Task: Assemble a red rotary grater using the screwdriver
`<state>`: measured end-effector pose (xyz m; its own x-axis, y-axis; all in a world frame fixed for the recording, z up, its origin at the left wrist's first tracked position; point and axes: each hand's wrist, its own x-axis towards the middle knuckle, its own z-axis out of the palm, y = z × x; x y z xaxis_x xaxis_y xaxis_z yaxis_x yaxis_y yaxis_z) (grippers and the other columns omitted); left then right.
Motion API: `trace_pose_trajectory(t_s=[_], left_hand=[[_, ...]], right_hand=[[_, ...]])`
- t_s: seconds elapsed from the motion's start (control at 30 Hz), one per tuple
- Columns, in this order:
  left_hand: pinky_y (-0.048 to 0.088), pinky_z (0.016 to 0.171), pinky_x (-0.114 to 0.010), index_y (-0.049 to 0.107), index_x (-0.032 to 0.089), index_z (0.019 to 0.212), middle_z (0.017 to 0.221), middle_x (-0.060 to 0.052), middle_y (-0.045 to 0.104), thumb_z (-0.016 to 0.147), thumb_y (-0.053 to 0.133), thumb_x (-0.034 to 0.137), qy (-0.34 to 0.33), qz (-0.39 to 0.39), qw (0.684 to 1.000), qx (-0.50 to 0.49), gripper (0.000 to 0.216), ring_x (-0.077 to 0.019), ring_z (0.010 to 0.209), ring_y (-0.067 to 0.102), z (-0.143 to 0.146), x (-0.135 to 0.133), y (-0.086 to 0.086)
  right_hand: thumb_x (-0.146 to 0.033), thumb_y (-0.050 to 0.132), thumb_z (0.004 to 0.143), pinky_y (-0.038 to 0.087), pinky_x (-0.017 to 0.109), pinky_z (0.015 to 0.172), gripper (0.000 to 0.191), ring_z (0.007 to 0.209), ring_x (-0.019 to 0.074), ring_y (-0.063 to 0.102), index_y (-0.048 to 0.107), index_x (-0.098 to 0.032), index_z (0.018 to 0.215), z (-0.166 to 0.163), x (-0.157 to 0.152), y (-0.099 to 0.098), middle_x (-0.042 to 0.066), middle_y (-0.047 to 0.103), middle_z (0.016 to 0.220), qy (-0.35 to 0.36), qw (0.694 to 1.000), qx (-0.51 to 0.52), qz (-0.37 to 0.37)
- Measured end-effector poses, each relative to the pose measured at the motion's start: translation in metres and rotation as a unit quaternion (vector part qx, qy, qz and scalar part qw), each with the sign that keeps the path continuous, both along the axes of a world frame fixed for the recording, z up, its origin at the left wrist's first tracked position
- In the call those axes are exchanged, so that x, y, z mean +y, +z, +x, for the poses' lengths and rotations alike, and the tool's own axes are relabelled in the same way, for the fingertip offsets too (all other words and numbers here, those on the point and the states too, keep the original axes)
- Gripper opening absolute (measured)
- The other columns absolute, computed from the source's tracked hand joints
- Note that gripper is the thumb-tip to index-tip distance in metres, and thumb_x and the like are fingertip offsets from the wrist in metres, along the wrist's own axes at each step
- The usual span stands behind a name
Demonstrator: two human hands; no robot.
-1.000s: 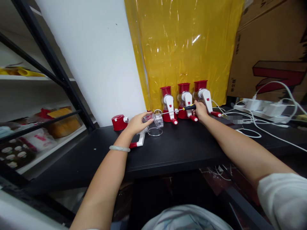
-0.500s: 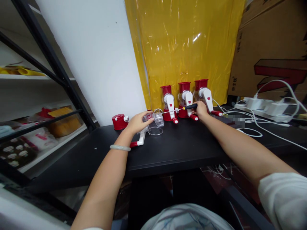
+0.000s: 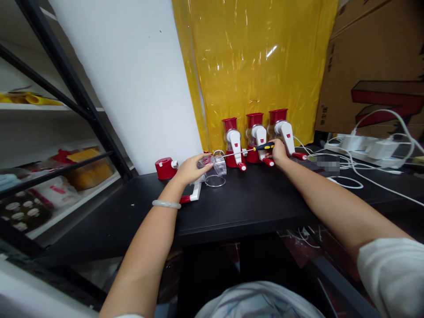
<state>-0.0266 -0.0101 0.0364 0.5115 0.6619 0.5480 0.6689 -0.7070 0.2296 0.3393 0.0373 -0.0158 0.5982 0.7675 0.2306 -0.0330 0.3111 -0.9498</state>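
Screwdriver [image 3: 261,147] stays right hand [image 3: 278,153]; cup [image 3: 218,165] stays left hand [image 3: 190,170].

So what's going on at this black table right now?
A person is working with both hands. The left hand holds a clear plastic part just above the black table. The right hand grips a screwdriver, its shaft pointing at that part. Three red-and-white crank devices stand in a row behind, with a red cap off to the left.
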Motion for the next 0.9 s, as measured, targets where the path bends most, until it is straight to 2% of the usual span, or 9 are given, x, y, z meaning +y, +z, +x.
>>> trace_pose_trajectory(t_s=[0.1,0.2,0.37,0.47,0.6,0.73,0.8,0.9], left_hand=[[0.048,0.107,-0.045,0.062,0.025,0.133,0.136,-0.008,0.066,0.089,0.058,0.056,0.001,-0.002,1.0,-0.001,0.054,-0.0283,0.125,0.062,0.0001,-0.0002,0.0001],[0.048,0.106,-0.045,0.062,0.025,0.134,0.136,-0.008,0.066,0.089,0.058,0.056,0.003,-0.002,1.0,0.001,0.054,-0.0288,0.125,0.062,-0.0002,-0.0002,0.0001],[0.048,0.107,-0.045,0.062,0.025,0.133,0.136,-0.008,0.066,0.089,0.058,0.056,-0.001,-0.001,1.0,0.001,0.054,-0.0283,0.125,0.062,-0.0007,-0.0002,0.0003],[0.048,0.107,-0.046,0.062,0.026,0.133,0.136,-0.008,0.066,0.089,0.058,0.056,-0.001,-0.003,1.0,0.002,0.054,-0.0282,0.125,0.062,-0.0007,-0.0001,0.0004],[0.048,0.107,-0.046,0.062,0.025,0.134,0.136,-0.008,0.066,0.089,0.058,0.057,0.001,-0.003,1.0,0.003,0.055,-0.0289,0.125,0.062,-0.0007,0.0003,0.0004],[0.048,0.107,-0.045,0.062,0.026,0.134,0.136,-0.007,0.066,0.089,0.057,0.057,0.0,0.0,1.0,0.003,0.055,-0.0284,0.125,0.062,-0.0011,0.0013,-0.0005],[0.049,0.106,-0.045,0.061,0.027,0.134,0.135,-0.007,0.066,0.089,0.057,0.057,0.002,0.0,1.0,0.004,0.054,-0.0282,0.124,0.062,-0.0015,0.002,-0.001],[0.049,0.106,-0.046,0.061,0.027,0.134,0.135,-0.007,0.066,0.089,0.057,0.057,0.003,0.002,1.0,0.005,0.054,-0.0283,0.124,0.063,-0.002,0.0024,-0.0013]], right_hand=[[-0.028,0.042,0.092,0.042,0.024,0.038,0.018,0.038,0.0127,0.05,0.056,-0.022,0.081,-0.0002,0.0023,-0.0003,-0.003,0.054,0.053,0.002,1.0,0.009,0.007],[-0.03,0.048,0.092,0.041,0.023,0.038,0.014,0.036,0.012,0.047,0.052,-0.023,0.08,0.0011,0.0044,-0.0017,-0.006,0.048,0.049,-0.002,1.0,0.001,0.016],[-0.044,0.056,0.092,0.035,0.023,0.035,0.027,0.033,0.0125,0.044,0.048,-0.023,0.077,0.0047,0.0046,-0.0043,-0.007,0.042,0.043,0.005,0.999,-0.034,0.029],[-0.046,0.045,0.096,0.037,0.024,0.035,0.031,0.034,0.0133,0.046,0.05,-0.023,0.077,0.0045,0.0035,-0.0046,-0.005,0.045,0.044,0.004,0.999,-0.034,0.026],[-0.035,0.035,0.097,0.041,0.024,0.036,0.027,0.036,0.0139,0.05,0.054,-0.022,0.082,0.0015,0.0022,-0.0026,-0.004,0.052,0.048,0.006,1.0,0.01,0.016],[-0.028,0.043,0.092,0.04,0.022,0.036,0.018,0.034,0.0121,0.048,0.053,-0.022,0.078,0.0009,0.0026,-0.0013,-0.005,0.051,0.047,0.011,0.999,0.007,0.03],[-0.032,0.049,0.092,0.037,0.021,0.035,0.017,0.033,0.0117,0.044,0.049,-0.023,0.077,0.0024,0.0036,-0.0024,-0.008,0.045,0.043,0.012,0.999,0.0,0.039],[-0.042,0.056,0.091,0.035,0.021,0.035,0.026,0.033,0.0122,0.044,0.046,-0.024,0.076,0.0052,0.0048,-0.0046,-0.009,0.04,0.04,0.006,0.999,-0.029,0.034]])
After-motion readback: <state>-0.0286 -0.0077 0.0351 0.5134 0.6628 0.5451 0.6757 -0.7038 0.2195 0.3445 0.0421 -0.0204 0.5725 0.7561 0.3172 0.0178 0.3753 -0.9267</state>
